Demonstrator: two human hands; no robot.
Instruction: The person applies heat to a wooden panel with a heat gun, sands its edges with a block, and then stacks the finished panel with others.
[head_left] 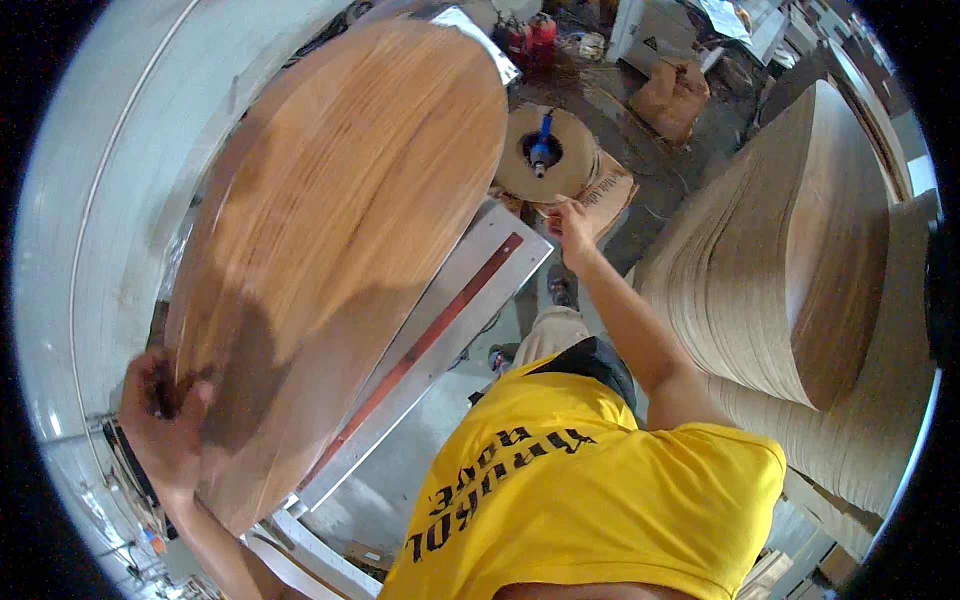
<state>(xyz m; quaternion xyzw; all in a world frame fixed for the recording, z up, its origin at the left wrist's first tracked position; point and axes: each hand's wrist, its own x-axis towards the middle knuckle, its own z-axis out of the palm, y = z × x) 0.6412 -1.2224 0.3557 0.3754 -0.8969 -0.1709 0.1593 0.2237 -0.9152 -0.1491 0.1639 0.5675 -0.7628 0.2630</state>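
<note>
I see the left hand (163, 425), lower left, perhaps steadying the oval board (360, 170); right hand (570, 228), centre; both grips I can't tell.

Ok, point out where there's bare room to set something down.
The far half of the oval wooden panel, beyond the left hand, is bare. So is the metal ledge along its right side, either side of the red strip. It's crowded around the right hand: the brown roll has a blue tool at its centre and brown paper beside it.
</note>
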